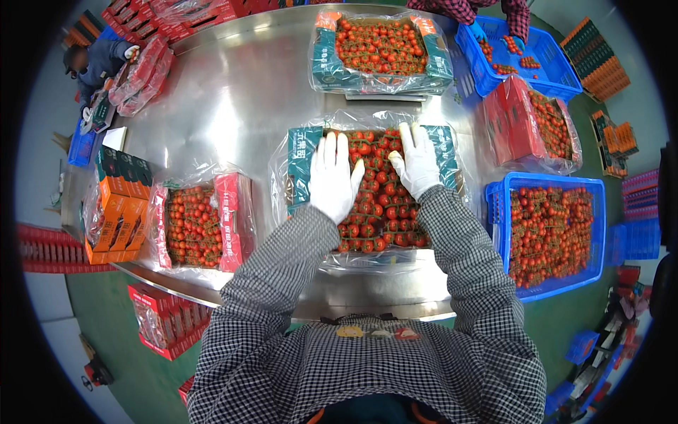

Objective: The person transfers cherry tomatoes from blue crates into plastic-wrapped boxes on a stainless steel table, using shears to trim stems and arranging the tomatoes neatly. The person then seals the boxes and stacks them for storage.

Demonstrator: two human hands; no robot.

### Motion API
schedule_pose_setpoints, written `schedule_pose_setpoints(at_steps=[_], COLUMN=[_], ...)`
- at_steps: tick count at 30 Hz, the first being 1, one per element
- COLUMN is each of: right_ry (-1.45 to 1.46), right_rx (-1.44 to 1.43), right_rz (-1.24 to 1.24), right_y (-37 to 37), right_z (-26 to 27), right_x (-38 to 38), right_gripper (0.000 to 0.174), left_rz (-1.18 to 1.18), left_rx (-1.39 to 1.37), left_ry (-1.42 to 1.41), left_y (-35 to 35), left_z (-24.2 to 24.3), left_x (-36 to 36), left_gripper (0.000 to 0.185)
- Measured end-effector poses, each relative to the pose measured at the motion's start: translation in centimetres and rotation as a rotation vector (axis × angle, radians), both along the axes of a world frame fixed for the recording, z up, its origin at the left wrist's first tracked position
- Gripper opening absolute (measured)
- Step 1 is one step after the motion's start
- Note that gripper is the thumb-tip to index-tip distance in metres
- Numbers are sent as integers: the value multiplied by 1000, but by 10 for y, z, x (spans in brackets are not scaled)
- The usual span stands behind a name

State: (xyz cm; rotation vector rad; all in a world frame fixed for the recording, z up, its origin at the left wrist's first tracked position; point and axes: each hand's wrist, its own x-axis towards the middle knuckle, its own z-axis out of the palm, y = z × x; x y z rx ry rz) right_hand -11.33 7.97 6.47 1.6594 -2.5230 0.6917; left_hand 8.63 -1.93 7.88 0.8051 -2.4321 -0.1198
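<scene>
Before me on the steel table lies a green cardboard box (304,153) in a clear plastic bag, filled with vine cherry tomatoes (373,204). My left hand (333,177), in a white glove, rests flat over the tomatoes at the box's left side, fingers pointing away from me. At the right side my right hand (417,161), gloved too, lies over the tomatoes near the far edge with its thumb spread. Neither hand grips anything. The glove fingertips look yellowed. My hands and forearms cover part of the tomatoes.
A blue crate of tomatoes (551,286) stands at right, below a tilted red box (511,124). Another green box (378,82) sits at the far side. A red box (233,222) and orange boxes (119,212) stand left. Co-workers are at far left and far right.
</scene>
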Motion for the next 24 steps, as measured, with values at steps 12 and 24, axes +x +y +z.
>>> schedule_pose_setpoints(at_steps=[12,24], right_ry=[143,-290], right_rx=[-53,812], right_rz=[32,460], right_y=[-34,-98], right_z=[30,67], right_x=[-74,-169], right_gripper=[72,42], left_rz=[-53,-194], left_rx=[35,893], left_ry=[-248,-711], left_y=[-38,-219], left_z=[-6,3], left_x=[-34,-62], left_gripper=[67,87])
